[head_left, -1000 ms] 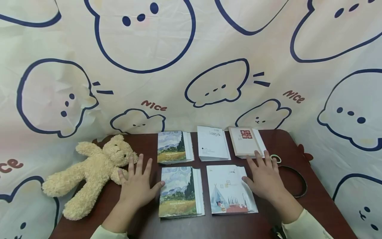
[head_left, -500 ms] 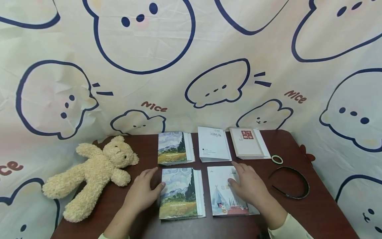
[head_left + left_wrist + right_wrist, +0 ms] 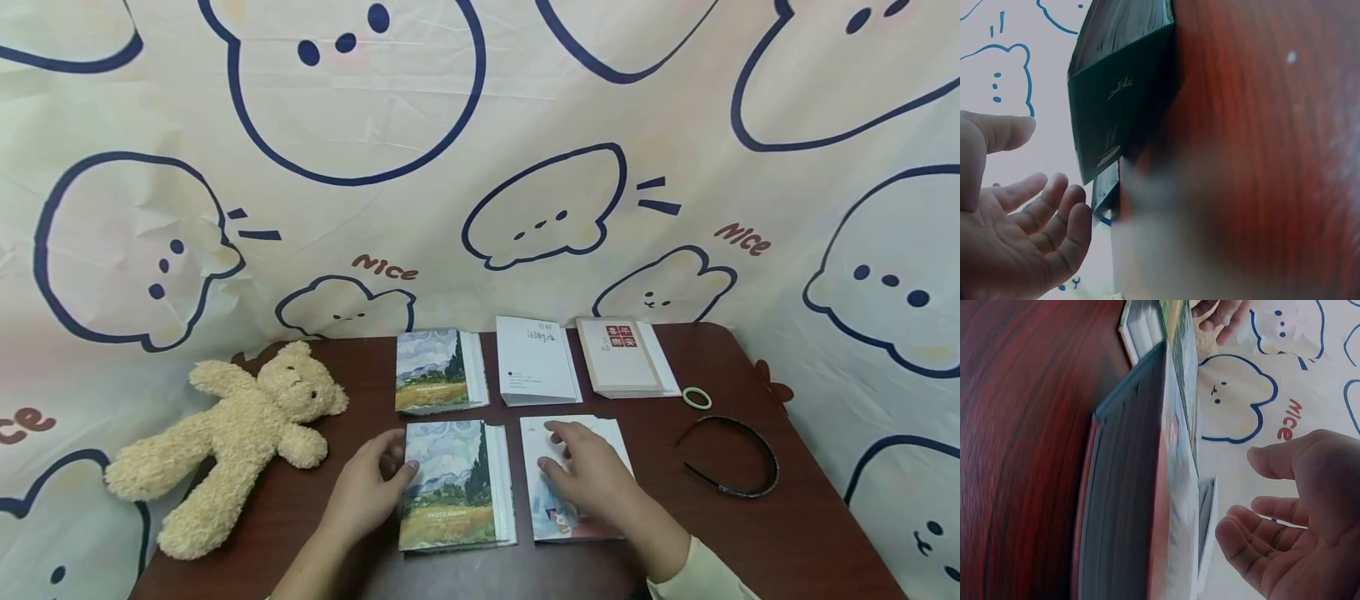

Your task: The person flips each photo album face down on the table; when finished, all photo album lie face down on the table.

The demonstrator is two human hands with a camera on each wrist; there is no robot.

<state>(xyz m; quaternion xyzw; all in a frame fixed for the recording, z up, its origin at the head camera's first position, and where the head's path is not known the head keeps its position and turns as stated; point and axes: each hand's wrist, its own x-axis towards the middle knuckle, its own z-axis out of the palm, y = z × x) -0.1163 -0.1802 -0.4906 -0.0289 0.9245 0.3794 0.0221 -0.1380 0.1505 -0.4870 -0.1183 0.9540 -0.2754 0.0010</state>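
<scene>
A photo album with a painted landscape cover [image 3: 448, 487] lies at the front middle of the table. Close by its left edge is my left hand [image 3: 369, 487], fingers loosely bent, thumb tip overlapping the edge in the head view. The left wrist view has a gap between that hand and the album's dark green spine [image 3: 1107, 100]. To the right lies a white album with a tent drawing [image 3: 538, 487]. My right hand [image 3: 592, 477] hovers over this cover, thumb and fingers apart and loosely bent. Its page edges [image 3: 1122, 487] face the right wrist camera. Neither hand holds anything.
Behind stand another landscape album [image 3: 431, 371], a white album [image 3: 534, 362] and a beige album with red squares [image 3: 618, 358]. A teddy bear [image 3: 240, 433] lies left. A pale green ring [image 3: 696, 398] and black headband [image 3: 772, 458] lie right on the brown table [image 3: 810, 525].
My right hand has moved left from beside the beige album to over the tent album. My left hand has drawn back from the bear's paw, its fingers now more bent.
</scene>
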